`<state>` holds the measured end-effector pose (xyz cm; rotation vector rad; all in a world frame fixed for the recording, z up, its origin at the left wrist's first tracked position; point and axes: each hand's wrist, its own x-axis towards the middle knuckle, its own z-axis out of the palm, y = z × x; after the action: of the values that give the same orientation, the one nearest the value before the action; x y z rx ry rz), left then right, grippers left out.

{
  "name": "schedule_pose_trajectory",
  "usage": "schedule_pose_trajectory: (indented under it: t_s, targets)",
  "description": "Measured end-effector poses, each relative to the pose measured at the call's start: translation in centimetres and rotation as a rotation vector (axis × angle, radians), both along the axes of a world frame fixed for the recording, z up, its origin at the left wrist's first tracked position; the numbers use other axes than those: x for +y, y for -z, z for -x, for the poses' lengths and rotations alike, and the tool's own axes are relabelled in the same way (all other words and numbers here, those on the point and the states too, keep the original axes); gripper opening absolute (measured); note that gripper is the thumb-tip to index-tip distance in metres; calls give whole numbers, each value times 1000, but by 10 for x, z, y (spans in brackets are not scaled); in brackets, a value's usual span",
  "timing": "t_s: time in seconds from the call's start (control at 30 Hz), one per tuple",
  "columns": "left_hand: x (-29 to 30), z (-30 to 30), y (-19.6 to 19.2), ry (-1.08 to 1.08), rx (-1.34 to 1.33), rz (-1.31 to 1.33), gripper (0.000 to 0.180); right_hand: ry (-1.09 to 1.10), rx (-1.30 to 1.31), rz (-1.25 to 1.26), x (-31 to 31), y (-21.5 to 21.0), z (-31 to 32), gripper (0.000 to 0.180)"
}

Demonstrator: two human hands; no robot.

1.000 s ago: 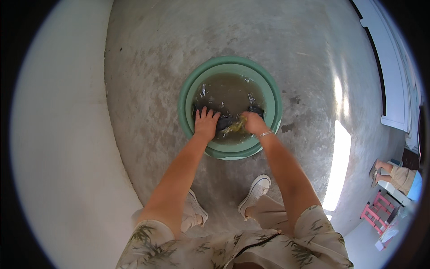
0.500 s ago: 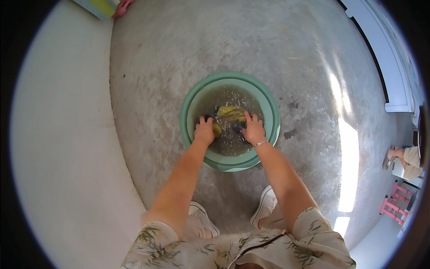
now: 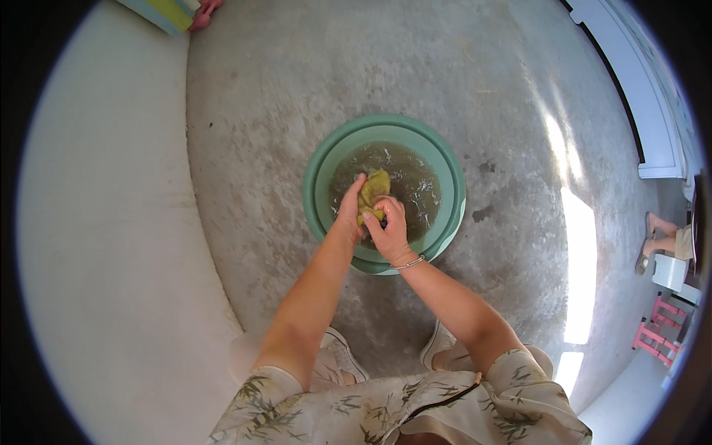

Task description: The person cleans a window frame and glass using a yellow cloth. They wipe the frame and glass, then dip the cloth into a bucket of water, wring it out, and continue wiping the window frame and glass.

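A wet, bunched yellow-green cloth (image 3: pixel 377 182) is held between my two hands over the left half of a round green basin (image 3: pixel 442 142). My left hand (image 3: pixel 351 205) supports it from the left, fingers pointing up along its side. Curled over its lower right part, my right hand (image 3: pixel 391 228) grips the fabric, and a small dark patch shows under the fingers. Murky brown water (image 3: pixel 417 185) with glinting ripples fills the basin below. Whether anything lies under the surface is hidden.
The basin stands on a grey concrete floor (image 3: pixel 274 141), just beyond my shoes (image 3: pixel 343 354). A pale wall (image 3: pixel 111 222) runs along the left. At the far right are a pink stool (image 3: pixel 656 334), a white box-like object (image 3: pixel 670 272) and another person's legs (image 3: pixel 662 236).
My hands have come together from opposite sides of the water, and the yellow-green cloth is lifted and gathered between them. The seated person's feet have shifted.
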<state>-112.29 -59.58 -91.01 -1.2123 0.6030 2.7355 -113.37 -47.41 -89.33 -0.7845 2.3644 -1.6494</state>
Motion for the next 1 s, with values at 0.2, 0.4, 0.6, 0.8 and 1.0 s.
schedule_pose_trajectory:
  t_s: [0.2,0.4,0.6,0.8,1.0]
  targets:
    - [-9,-15,29,342,-124,886,34,-79,-461,-306,-14,1,46,17]
    - [-29,-33,-1,746,-280,1704,42,-18,-18,-720,29,52,83,39]
    - [-15,-32,61,1425,-281,1896,57,-775,269,-1259,45,80,82,42]
    - [-22,-12,88,293,-306,554,39,-87,-175,-502,20,93,76,33]
    - [-11,-1,-1,-57,38,-153,53,-173,-210,178,15,20,7,26]
